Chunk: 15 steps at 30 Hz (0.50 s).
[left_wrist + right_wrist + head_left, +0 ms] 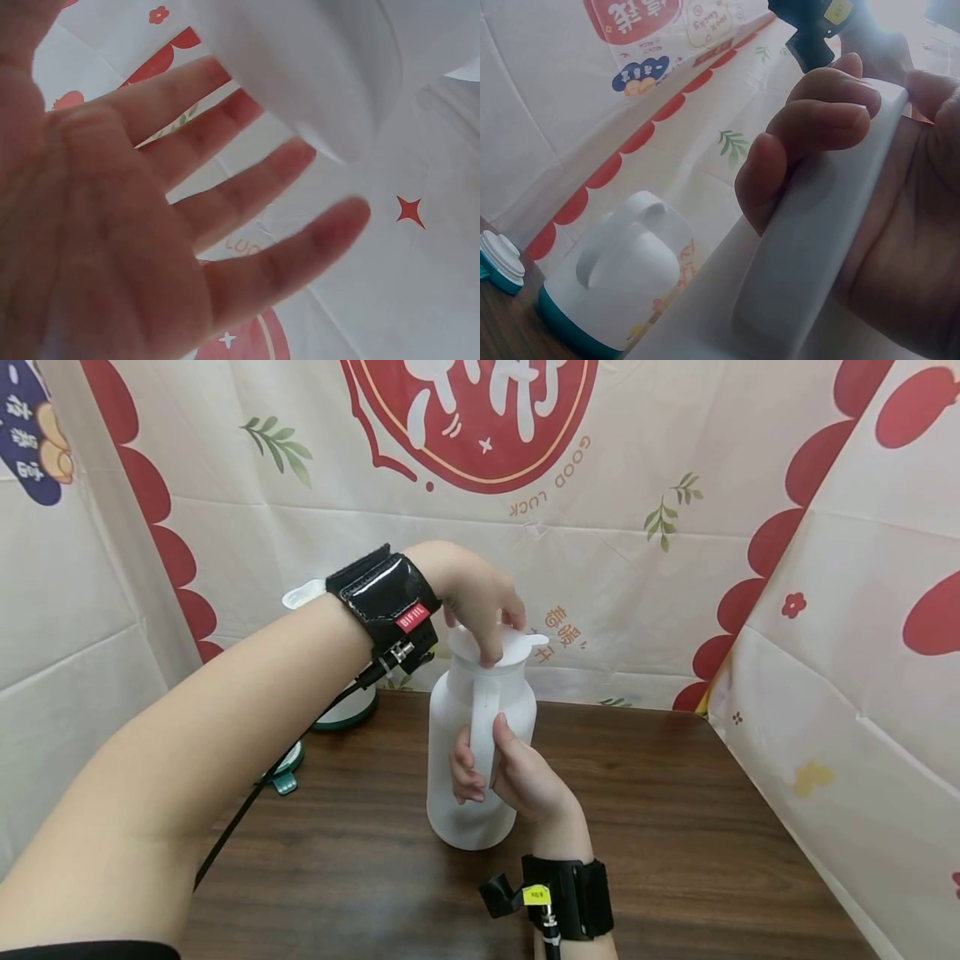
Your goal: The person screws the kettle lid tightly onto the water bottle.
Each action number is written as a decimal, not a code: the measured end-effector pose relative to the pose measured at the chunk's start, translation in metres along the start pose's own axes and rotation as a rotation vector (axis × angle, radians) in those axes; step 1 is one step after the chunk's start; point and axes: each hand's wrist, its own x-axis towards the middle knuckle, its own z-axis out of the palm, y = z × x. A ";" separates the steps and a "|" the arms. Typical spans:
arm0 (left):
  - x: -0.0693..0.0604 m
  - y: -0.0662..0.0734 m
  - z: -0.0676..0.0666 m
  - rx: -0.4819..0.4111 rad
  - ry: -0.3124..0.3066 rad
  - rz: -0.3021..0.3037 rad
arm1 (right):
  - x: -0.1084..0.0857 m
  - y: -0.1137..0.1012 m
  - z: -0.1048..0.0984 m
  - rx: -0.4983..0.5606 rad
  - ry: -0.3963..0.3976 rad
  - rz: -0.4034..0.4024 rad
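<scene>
A white jug with a side handle stands upright on the table. My right hand has its fingers curled round that handle; in the right wrist view they wrap the white handle. Above the jug, my left hand reaches down over the white lid, its thumb on the near side and fingers on the far side. The left wrist view shows spread fingers, some tips at the edge of the white lid; the thumb is hidden there.
Behind my left forearm stands a white container with a green base, mostly hidden, with a small green and white cap in front of it. Printed cloth hangs behind and at both sides of the brown table.
</scene>
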 end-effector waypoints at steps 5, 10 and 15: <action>-0.003 0.004 -0.003 0.006 -0.005 -0.051 | 0.000 0.001 0.000 -0.002 0.002 0.005; -0.005 0.009 -0.009 -0.018 0.039 -0.130 | 0.000 0.000 0.000 -0.003 0.011 0.010; -0.003 0.014 -0.011 -0.004 0.075 -0.172 | 0.001 0.000 0.000 -0.007 0.013 0.008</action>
